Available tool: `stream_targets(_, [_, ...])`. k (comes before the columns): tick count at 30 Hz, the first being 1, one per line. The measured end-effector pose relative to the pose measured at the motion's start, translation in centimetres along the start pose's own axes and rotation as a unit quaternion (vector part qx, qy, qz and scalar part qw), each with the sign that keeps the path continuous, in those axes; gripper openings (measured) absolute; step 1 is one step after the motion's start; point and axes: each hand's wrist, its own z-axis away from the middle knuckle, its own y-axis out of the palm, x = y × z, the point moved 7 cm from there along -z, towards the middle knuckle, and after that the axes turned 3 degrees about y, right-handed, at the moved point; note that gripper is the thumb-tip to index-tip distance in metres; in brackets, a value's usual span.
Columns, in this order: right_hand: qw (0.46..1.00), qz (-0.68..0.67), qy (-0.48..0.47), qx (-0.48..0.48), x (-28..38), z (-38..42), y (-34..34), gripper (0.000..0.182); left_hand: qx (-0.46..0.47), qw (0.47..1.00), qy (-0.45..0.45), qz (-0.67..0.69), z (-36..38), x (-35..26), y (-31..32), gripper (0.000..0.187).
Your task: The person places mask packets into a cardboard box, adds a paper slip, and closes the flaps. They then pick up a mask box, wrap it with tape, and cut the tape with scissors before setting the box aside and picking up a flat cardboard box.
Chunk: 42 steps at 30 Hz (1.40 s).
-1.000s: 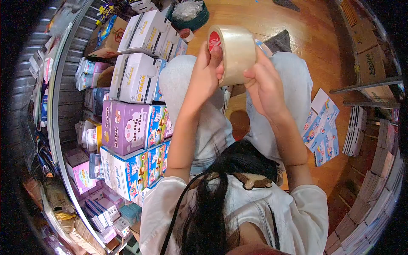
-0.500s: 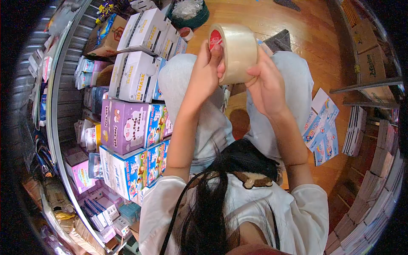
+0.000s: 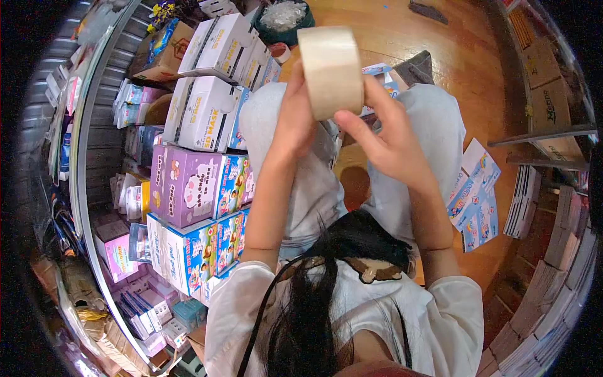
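A wide roll of clear packing tape [image 3: 331, 72] is held up in front of my knees, its outer face turned toward me. My left hand [image 3: 294, 119] grips its left side, with the fingertips hidden behind the roll. On the right edge, my right hand [image 3: 391, 135] has its thumb at the lower corner and its index finger higher up, partly behind the roll. No loose tape end can be made out.
Mask boxes, white [image 3: 204, 110] and purple [image 3: 185, 185], are stacked at my left. Printed cardboard sheets [image 3: 476, 195] lie on the wooden floor at right. A dark green bin [image 3: 295, 34] holding clear plastic stands ahead. Cartons and stacked goods [image 3: 546, 289] line the right side.
The tape roll has moved slightly left and turned, so its red-printed inner core no longer shows. My right hand has shifted down, its thumb and index finger now farther apart.
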Motion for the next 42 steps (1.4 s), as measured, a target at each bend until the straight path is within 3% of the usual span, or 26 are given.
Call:
stream_targets(2, [1.000, 0.016, 0.014, -0.003, -0.8, 0.1, -0.4, 0.037, -0.035, 0.994, 0.088, -0.054, -0.6, -0.9, -0.8, 0.040])
stream_targets(5, [0.999, 0.002, 0.025, -0.024, -0.5, 0.2, -0.8, 0.035, -0.120, 0.917, 0.354, -0.138, 0.4, -7.3, -1.7, 0.033])
stream_targets(8, [0.996, 0.074, 0.014, -0.037, -1.1, 0.2, -1.1, 0.036, -0.018, 0.819, 0.457, -0.346, 3.2, -11.2, 0.3, 0.028])
stream_targets(12, [0.993, 0.115, 0.024, -0.029, -0.8, 0.3, -1.0, 0.036, 0.044, 0.756, 0.478, -0.445, 3.9, -11.6, 2.5, 0.025])
stream_targets(31, [0.964, 0.258, -0.066, -0.014, 0.1, 0.5, -0.7, 0.035, 0.133, 0.805, 0.327, -0.478, 2.8, -10.8, 2.5, 0.016])
stream_targets(42, [0.961, 0.261, -0.091, -0.023, 0.2, 0.5, -0.6, 0.033, 0.144, 0.748, 0.393, -0.516, 2.8, -10.6, 3.1, 0.016])
